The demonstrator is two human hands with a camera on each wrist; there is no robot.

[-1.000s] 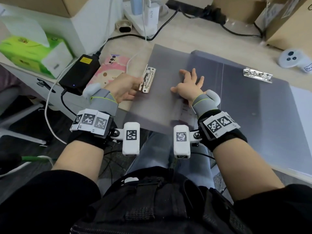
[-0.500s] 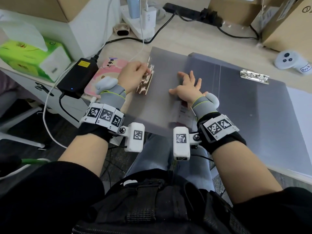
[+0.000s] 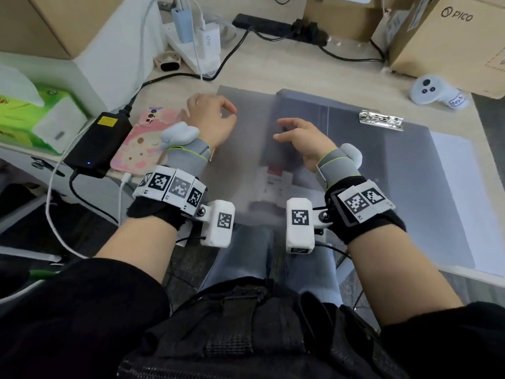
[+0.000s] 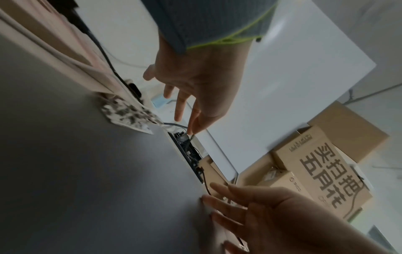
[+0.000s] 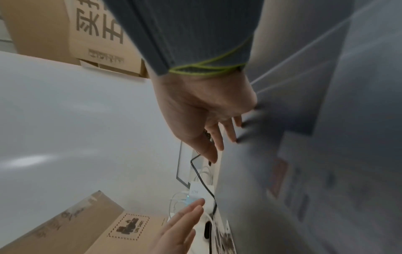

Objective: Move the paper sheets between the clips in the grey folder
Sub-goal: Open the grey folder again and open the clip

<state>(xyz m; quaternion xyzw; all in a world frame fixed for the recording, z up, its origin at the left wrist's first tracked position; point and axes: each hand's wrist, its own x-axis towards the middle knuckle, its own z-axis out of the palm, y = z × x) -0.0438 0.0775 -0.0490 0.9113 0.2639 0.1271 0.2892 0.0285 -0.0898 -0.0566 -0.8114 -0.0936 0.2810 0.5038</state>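
The grey folder [image 3: 382, 173] lies open on the desk, its translucent left flap [image 3: 246, 160] hanging over the front edge. A printed sheet [image 3: 273, 184] shows dimly through that flap. One metal clip [image 3: 381, 120] sits at the top of the right half. The other clip [image 4: 128, 115] lies on the left flap, hidden under my wrist in the head view. My left hand [image 3: 229, 110] hovers just above it with loose fingers and holds nothing. My right hand [image 3: 281, 129] is relaxed, with its fingertips [image 5: 238, 123] touching the grey flap.
A pink phone [image 3: 142, 143] and a black power brick [image 3: 98, 140] lie left of the folder. Cables and a power strip [image 3: 278, 26] run along the back. A white controller [image 3: 434, 93] and cardboard boxes [image 3: 448, 36] stand at the back right. A white sheet [image 3: 464, 201] lies under the folder's right side.
My left hand let go of the left clip and lifted off it. My right hand rose from lying flat on the flap to touching with its fingertips only.
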